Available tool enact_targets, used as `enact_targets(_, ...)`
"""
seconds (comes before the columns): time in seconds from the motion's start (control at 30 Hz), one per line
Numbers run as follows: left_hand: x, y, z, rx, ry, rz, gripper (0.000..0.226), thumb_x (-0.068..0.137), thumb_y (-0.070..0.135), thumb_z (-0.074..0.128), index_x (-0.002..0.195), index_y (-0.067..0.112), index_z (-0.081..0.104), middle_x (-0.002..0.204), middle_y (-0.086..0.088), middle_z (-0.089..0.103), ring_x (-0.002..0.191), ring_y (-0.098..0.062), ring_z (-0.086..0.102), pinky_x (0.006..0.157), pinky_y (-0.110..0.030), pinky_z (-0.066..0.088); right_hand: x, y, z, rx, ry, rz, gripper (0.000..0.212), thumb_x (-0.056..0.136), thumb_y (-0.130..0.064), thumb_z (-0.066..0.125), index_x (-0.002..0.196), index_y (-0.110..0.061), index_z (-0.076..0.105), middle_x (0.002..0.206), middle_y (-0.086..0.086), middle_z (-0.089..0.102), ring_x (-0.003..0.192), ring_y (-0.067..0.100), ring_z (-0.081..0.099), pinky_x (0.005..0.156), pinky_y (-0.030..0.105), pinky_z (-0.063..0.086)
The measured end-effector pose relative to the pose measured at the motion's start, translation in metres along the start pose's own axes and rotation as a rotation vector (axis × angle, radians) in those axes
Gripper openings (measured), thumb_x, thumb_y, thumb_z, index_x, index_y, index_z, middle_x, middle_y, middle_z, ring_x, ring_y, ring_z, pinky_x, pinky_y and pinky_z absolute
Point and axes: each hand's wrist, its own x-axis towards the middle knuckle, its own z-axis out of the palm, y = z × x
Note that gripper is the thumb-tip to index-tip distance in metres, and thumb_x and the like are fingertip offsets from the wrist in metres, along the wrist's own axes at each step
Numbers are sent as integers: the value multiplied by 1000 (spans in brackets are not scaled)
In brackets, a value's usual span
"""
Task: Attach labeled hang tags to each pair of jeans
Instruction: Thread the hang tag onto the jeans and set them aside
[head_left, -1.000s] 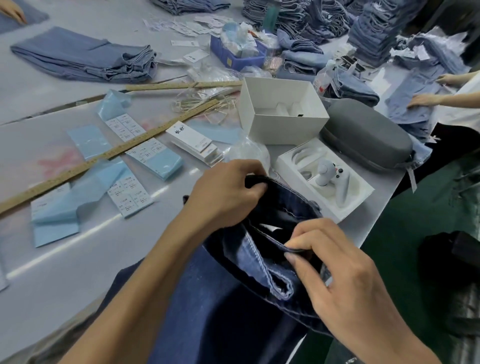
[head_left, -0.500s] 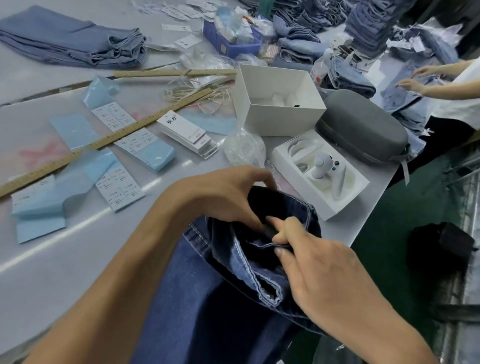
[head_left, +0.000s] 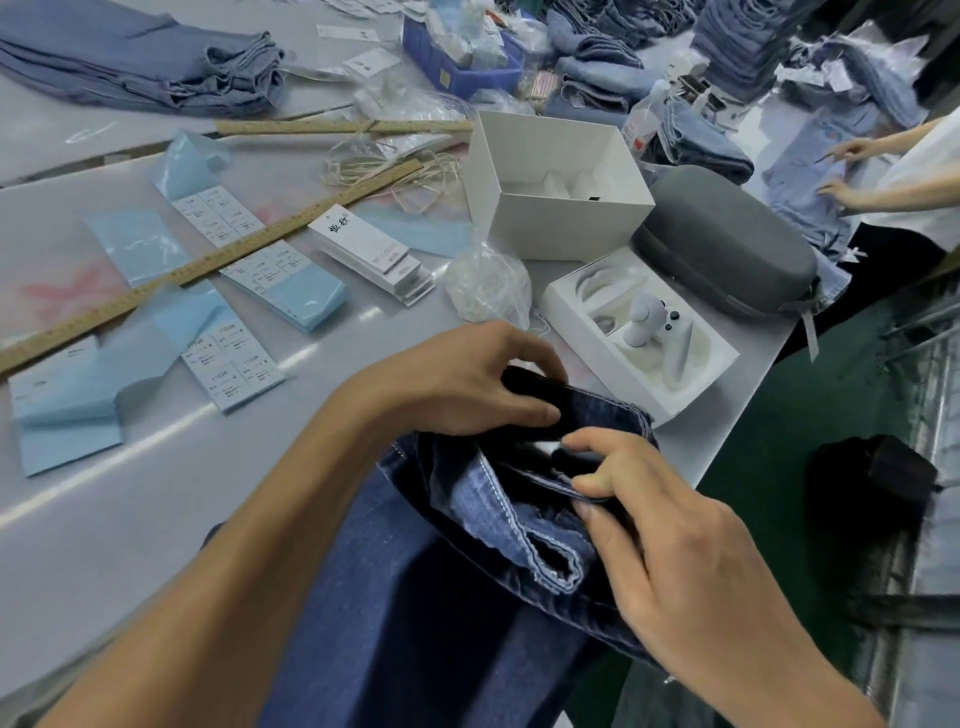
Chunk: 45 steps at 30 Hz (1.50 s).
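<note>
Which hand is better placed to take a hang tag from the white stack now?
The left hand, probably. It grips the jeans on the side toward the tag stack. The right hand pinches the waistband on the far side.

Right hand (head_left: 691, 545) fingertips now further inside the dark jeans (head_left: 415, 597) waistband opening.

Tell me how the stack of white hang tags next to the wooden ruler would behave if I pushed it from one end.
The stack of white hang tags would probably fan out rather than slide whole: its lower cards already lie stepped. The cards look stiff and light. The table shows glare, so they would likely skid easily.
</note>
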Motion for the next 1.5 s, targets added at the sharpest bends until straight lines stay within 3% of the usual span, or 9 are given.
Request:
enact_targets(0.23,-3,-3,0,-92,-12,34,26,93,24,71,118,33,67,104,15,71,96,-7,68,94,-35,53,6,1,-1,-1,-62,63,23,93,-29,59,106,-42,45,115,-25,65,61,3,55,58,32,55)
enact_targets(0.33,-14,-7,-1,-152,53,106,36,90,14,72,117,35,63,104,19,65,98,-3,64,91,-23,51,6,4,0,21,-82,66,23,93,-28,60,112,-41,55,122,-29,63,67,-13,53,63,19,51)
enact_targets(0.53,-30,-4,8,32,193,181,23,85,8,70,84,30,76,102,10,61,96,-7,60,88,-31,49,10,10,-2,100,-139,108,37,99,-42,46,133,-41,61,129,-39,55,112,-10,60,90,25,53)
enact_targets(0.67,-41,0,4,163,97,100,31,81,33,55,105,38,74,101,14,58,94,-7,58,82,-41,51,16,4,-3,13,-212,61,43,101,-42,35,141,-48,48,122,-29,57,97,4,64,78,33,55)
enact_targets(0.8,-42,1,1,158,104,121,16,88,36,72,104,36,75,99,15,61,93,-5,59,84,-40,50,15,1,2,-8,-218,42,48,101,-45,30,148,-53,35,123,-29,52,93,4,62,72,30,54)
enact_targets(0.9,-40,0,5,100,168,142,9,89,36,75,96,31,77,92,13,64,88,-6,60,81,-43,50,13,3,5,125,-132,88,43,100,-51,39,143,-52,44,122,-32,58,100,-3,62,80,26,54)
enact_targets(1.07,-38,-5,8,-80,174,165,6,91,32,75,89,29,79,88,10,65,85,-10,64,79,-45,50,15,7,12,384,52,277,33,83,-65,54,111,-52,64,88,-25,71,62,9,64,64,30,56)
enact_targets(1.23,-38,-5,7,-107,129,171,4,87,25,79,87,29,78,91,10,66,90,-12,65,84,-42,50,17,7,15,412,53,305,9,90,-45,62,91,-42,71,55,-17,58,51,7,53,50,15,42)
enact_targets(1.5,-38,-8,11,-163,167,123,8,87,19,77,83,26,76,87,16,69,88,-8,66,80,-27,50,20,6,17,482,85,365,10,92,-36,65,87,-43,71,54,-13,56,55,16,55,53,20,41)
